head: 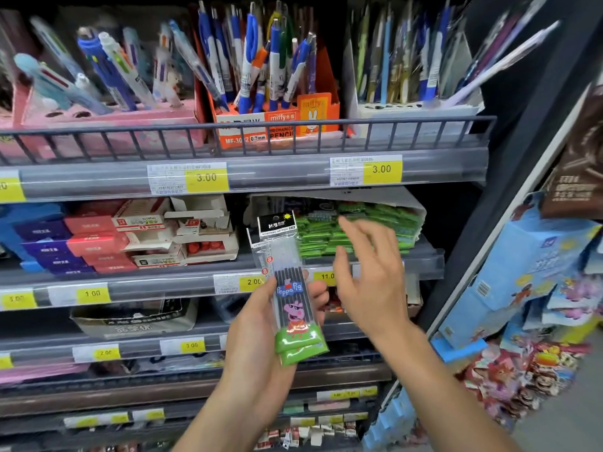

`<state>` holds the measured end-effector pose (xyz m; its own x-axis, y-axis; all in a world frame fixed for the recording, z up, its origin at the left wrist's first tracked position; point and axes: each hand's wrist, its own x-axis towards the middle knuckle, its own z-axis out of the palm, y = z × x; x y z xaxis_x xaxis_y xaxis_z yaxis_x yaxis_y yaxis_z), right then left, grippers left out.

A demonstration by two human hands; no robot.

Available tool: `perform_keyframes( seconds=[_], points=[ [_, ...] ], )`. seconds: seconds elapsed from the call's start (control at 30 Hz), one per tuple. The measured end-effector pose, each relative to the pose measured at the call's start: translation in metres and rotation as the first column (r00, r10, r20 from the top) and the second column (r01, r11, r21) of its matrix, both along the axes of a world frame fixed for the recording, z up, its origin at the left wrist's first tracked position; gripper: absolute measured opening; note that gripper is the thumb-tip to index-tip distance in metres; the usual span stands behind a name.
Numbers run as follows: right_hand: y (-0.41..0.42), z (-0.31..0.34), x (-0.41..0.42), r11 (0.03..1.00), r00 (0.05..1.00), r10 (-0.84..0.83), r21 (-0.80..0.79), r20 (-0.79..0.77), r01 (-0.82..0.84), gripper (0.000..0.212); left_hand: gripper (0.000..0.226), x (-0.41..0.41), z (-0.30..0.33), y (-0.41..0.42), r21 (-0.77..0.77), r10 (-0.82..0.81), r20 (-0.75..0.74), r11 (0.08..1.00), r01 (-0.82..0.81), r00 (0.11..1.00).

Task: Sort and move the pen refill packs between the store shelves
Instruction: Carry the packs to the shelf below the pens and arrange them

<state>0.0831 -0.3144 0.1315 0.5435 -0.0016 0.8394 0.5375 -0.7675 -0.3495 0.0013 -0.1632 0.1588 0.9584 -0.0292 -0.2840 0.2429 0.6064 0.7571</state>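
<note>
a: where are the pen refill packs right now?

b: low in the centre of the frame, upright in the person's left hand. the thumb lies along the left edge and the fingertips curl round the right edge, so the hand grips them. there look to be at least two packs stacked, judging by the doubled green bottom edges.

a: and the other hand?

b: the right hand is just right of centre, fingers spread and loosely bent, holding nothing. it sits in front of the pile of green packs lying in a white tray on the second shelf from the top, centre right. it is blurred, so whether a fingertip touches the pile cannot be told.

a: so which step is this?

b: it looks like the gathering stage: packs collected in one hand while the free hand goes to the pile for another, or to make room. that is a judgement only.

a: what does the next move call for?

b: probably pinching one flat pack off the loose heap without dragging its neighbours over the shelf lip, while the left hand keeps its stack square. the packs are slick plastic and could slide.

a: what surrounds it?

b: yellow price tags on the shelf edges, pens in an orange miffy box upper centre, red and blue boxes at centre left.
</note>
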Motion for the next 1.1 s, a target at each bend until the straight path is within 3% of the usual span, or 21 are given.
perform_keyframes(
  seconds=[0.07,0.13,0.2,0.3,0.4,0.5,0.6,0.67,0.73,0.97,1.1],
  points=[
    [0.006,-0.003,-0.041,0.963,0.978,0.2,0.195,-0.053,-0.186,0.028,0.05,0.004,0.004,-0.003,0.014,-0.044,0.014,0.999,0.044,0.999],
    [0.012,-0.001,-0.074,0.866,0.897,0.391,0.413,-0.206,-0.283,0.029,0.051,0.011,0.008,-0.004,0.038,-0.072,0.034,0.997,0.071,0.997],
    [0.018,0.002,-0.091,0.774,0.758,0.522,0.589,-0.39,-0.23,0.03,0.051,0.018,0.012,-0.004,0.068,-0.087,0.034,0.994,0.084,0.996],
    [0.023,0.009,-0.091,0.627,0.571,0.688,0.763,-0.448,-0.157,0.04,0.05,0.024,0.014,-0.007,0.129,-0.101,0.052,0.987,0.094,0.993],
    [0.027,0.023,-0.083,0.631,0.583,0.683,0.757,-0.439,-0.17,0.045,0.042,0.03,0.014,-0.007,0.202,-0.062,0.089,0.978,0.043,0.994],
    [0.028,0.036,-0.071,0.616,0.579,0.689,0.773,-0.436,-0.152,0.042,0.042,0.042,0.011,0.005,0.423,0.004,0.185,0.902,-0.084,0.983],
    [0.025,0.048,-0.054,0.464,0.485,0.789,0.884,-0.378,-0.065,0.033,0.038,0.056,0.007,0.021,0.675,0.082,0.393,0.65,-0.348,0.916],
    [0.024,0.055,-0.04,0.379,0.433,0.833,0.926,-0.346,0.011,0.027,0.031,0.066,0.0,0.031,0.733,0.111,0.506,0.469,-0.494,0.856],
    [0.024,0.06,-0.028,0.34,0.419,0.845,0.938,-0.333,0.059,0.018,0.026,0.078,-0.009,0.038,0.76,0.077,0.548,0.37,-0.534,0.833],
    [0.032,0.068,0.002,0.38,0.509,0.762,0.913,-0.4,0.15,0.012,0.035,0.101,-0.022,0.037,0.757,-0.069,0.616,0.33,-0.564,0.785],
    [0.041,0.062,0.008,0.355,0.578,0.725,0.923,-0.373,0.149,0.014,0.027,0.11,-0.027,0.035,0.753,-0.223,0.658,0.235,-0.615,0.72]
  ],
)
